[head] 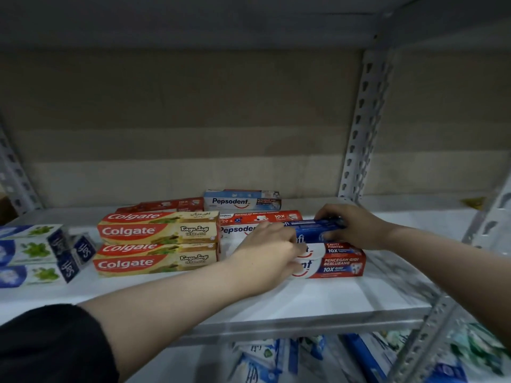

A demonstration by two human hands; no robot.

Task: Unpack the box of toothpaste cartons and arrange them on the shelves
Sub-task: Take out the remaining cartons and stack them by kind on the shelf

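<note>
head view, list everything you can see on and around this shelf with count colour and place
Colgate cartons: two, red and tan, stacked left of centre.
Pepsodent cartons: at least two, red and white, stacked at the centre front under the hands; another partly hidden behind them.
light blue Pepsodent carton: one, at the back.
red carton: one, at the back behind the Colgate.
green-leaf cartons: about three, white and blue, far left.
blue carton: one, held over the Pepsodent stack.
shelf: white board, grey slotted posts.
packs below: blue and white, blurred, count unclear.
left hand: grips the blue carton's left end.
right hand: grips its right end.
</note>
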